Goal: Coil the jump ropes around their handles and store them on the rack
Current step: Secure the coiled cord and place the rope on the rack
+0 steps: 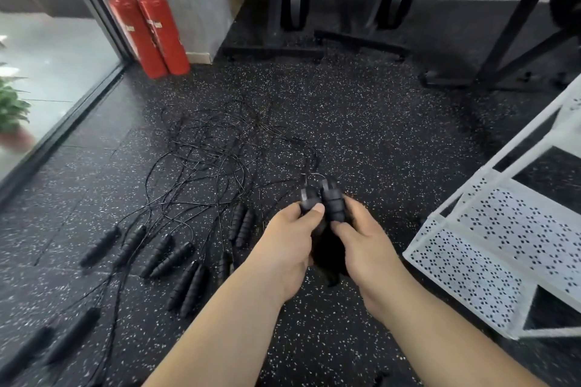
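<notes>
1. Pair of handles (323,201): black, ribbed, side by side and touching. We hold them in the air just off the near corner of the rack (490,229), not yet on it.
2. Left hand (292,239): fingers wrapped round the handle farther from the rack, thumb laid across its ribs.
3. Right hand (361,236): fingers curled round the handle nearer the rack, low on its barrel.
4. Tangle of cords (217,148): thin black lines heaped on the speckled floor (377,122), well away from the rack's open side. The strand from our held pair leaves the handle tops and leads into it, uncoiled.
5. Loose handles (169,256): several more lie in rough pairs on the floor, farther from the rack than our hands.
6. Handling, as we judge it:
   - The handles look light and stiff, and the ribs give a sure hold.
   - The cord looks limp and springy, so it may snag on its neighbours and slip off a loose wrap.
7. Where to hold, as we judge it:
   - Keep one hand clamped round both barrels at mid-length.
   - Let the other pinch the cord close to the handle tops.
   - Draw the strand clear of the tangle before winding.
</notes>
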`<state>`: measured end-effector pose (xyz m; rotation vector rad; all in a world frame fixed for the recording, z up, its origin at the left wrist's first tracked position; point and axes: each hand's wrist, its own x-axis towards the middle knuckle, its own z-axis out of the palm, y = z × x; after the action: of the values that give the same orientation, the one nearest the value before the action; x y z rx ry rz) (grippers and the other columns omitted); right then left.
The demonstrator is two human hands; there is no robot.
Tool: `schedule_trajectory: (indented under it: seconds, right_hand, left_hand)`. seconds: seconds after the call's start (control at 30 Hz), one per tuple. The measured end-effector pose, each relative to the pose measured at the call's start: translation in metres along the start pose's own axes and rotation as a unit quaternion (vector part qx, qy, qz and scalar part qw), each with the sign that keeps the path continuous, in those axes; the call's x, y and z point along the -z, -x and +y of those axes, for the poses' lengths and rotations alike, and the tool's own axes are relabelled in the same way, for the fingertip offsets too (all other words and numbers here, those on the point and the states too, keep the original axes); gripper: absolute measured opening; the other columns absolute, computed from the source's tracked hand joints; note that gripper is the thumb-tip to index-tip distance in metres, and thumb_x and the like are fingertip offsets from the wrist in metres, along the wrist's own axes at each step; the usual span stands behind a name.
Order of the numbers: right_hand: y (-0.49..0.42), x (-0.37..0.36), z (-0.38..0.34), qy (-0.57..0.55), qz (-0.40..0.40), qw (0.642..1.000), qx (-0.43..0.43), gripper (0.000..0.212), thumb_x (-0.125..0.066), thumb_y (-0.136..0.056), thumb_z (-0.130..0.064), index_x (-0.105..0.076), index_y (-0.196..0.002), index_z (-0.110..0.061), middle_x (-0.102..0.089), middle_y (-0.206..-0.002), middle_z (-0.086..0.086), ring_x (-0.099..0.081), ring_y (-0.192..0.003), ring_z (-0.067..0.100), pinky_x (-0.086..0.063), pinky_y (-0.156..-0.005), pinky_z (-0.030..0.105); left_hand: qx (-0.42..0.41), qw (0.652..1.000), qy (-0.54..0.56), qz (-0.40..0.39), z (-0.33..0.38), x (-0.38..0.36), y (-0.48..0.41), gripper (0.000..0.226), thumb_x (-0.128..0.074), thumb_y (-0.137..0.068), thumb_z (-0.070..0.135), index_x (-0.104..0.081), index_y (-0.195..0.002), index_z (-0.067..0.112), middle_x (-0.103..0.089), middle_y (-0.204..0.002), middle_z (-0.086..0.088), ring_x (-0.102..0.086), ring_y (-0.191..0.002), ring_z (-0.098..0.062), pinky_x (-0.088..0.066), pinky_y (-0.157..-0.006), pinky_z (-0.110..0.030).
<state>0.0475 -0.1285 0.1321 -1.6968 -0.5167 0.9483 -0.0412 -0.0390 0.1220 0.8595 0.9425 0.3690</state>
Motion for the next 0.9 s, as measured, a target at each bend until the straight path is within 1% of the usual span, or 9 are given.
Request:
schedule_trajectory:
  seconds: [0.13,0.3,0.4,0.53,0.63,0.73,0.8,0.87,0.9]
  right_hand:
    - [-0.007,0.003,0.005,-0.049,0.023,0.998,-0.03,0.037,-0.051,-0.109,-0.017,-0.068,-0.131,-0.042,-0.079,-0.115,-0.011,-0.074,-0.11,0.01,-0.059,-0.095,0.039]
    - [-0.003,-0.003,0.014,0.062,-0.007,0.997,0.035,0.042,-0.057,-0.106,-0.013,-0.065,-0.132,-0.046,-0.076,-0.115,-0.016,-0.071,-0.107,0.005,-0.055,-0.095,0.035]
    - [0.0,-0.009,0.026,0.086,0.009,0.995,0.047,0.045,-0.059,-0.106,-0.018,-0.059,-0.135,-0.052,-0.076,-0.112,-0.014,-0.07,-0.096,0.01,-0.053,-0.083,0.036]
    - [0.004,-0.015,0.034,0.043,0.033,0.998,0.024,0.05,-0.064,-0.104,-0.016,-0.054,-0.136,-0.053,-0.076,-0.112,-0.018,-0.074,-0.1,0.013,-0.06,-0.086,0.044]
    - [0.007,-0.017,0.036,0.031,0.029,0.999,0.024,0.05,-0.071,-0.098,-0.016,-0.055,-0.127,-0.053,-0.078,-0.108,-0.014,-0.076,-0.092,0.017,-0.062,-0.083,0.05]
    - [0.008,-0.01,0.023,0.069,-0.01,0.997,0.037,0.039,-0.076,-0.091,-0.02,-0.061,-0.117,-0.045,-0.078,-0.1,-0.007,-0.074,-0.083,0.016,-0.057,-0.073,0.04]
    - [0.007,0.003,0.007,0.124,-0.061,0.989,0.05,0.038,-0.079,-0.088,-0.025,-0.064,-0.117,-0.044,-0.077,-0.105,-0.01,-0.074,-0.092,0.009,-0.056,-0.08,0.035]
    - [0.003,0.022,-0.012,0.179,-0.14,0.973,0.045,0.036,-0.077,-0.094,-0.027,-0.067,-0.123,-0.044,-0.076,-0.112,-0.019,-0.071,-0.101,-0.001,-0.052,-0.088,0.028]
    - [-0.002,0.032,-0.019,0.212,-0.157,0.964,0.044,0.037,-0.073,-0.098,-0.026,-0.067,-0.128,-0.046,-0.075,-0.116,-0.023,-0.07,-0.103,-0.002,-0.051,-0.09,0.026]
  left_hand:
    - [0.008,0.999,0.033,0.04,0.0,0.004,-0.009,0.02,-0.058,-0.11,0.02,-0.069,-0.121,0.007,-0.078,-0.116,-0.016,-0.075,-0.108,-0.035,-0.058,-0.1,-0.062]
    - [-0.021,0.997,-0.002,0.075,-0.008,0.006,-0.02,0.017,-0.061,-0.108,0.021,-0.07,-0.122,0.015,-0.079,-0.114,-0.013,-0.075,-0.111,-0.034,-0.057,-0.103,-0.056]
    - [-0.028,0.994,-0.024,0.104,-0.011,0.002,-0.019,0.015,-0.065,-0.103,0.033,-0.07,-0.115,0.025,-0.08,-0.11,-0.006,-0.076,-0.108,-0.029,-0.058,-0.101,-0.058]
    - [0.008,0.994,-0.057,0.088,-0.012,-0.007,-0.01,0.018,-0.068,-0.098,0.051,-0.068,-0.111,0.038,-0.081,-0.105,0.002,-0.077,-0.102,-0.024,-0.062,-0.093,-0.053]
    - [-0.014,0.987,-0.125,0.099,-0.015,-0.008,-0.008,0.028,-0.076,-0.088,0.057,-0.062,-0.107,0.042,-0.079,-0.105,0.007,-0.076,-0.1,-0.018,-0.062,-0.094,-0.051]
    - [-0.032,0.976,-0.177,0.122,-0.011,-0.007,-0.004,0.043,-0.081,-0.084,0.057,-0.059,-0.11,0.031,-0.076,-0.105,0.004,-0.075,-0.096,-0.015,-0.062,-0.092,-0.047]
    - [-0.042,0.967,-0.209,0.139,-0.003,-0.004,-0.003,0.048,-0.082,-0.082,0.057,-0.059,-0.11,0.026,-0.075,-0.104,0.003,-0.074,-0.096,-0.016,-0.061,-0.092,-0.046]
    - [-0.044,0.96,-0.24,0.136,0.009,0.001,0.001,0.052,-0.081,-0.076,0.061,-0.062,-0.108,0.025,-0.075,-0.103,0.001,-0.074,-0.096,-0.02,-0.061,-0.091,-0.049]
    - [-0.042,0.957,-0.258,0.125,0.015,0.003,0.003,0.054,-0.081,-0.071,0.062,-0.063,-0.107,0.026,-0.076,-0.101,0.0,-0.075,-0.093,-0.024,-0.063,-0.088,-0.052]
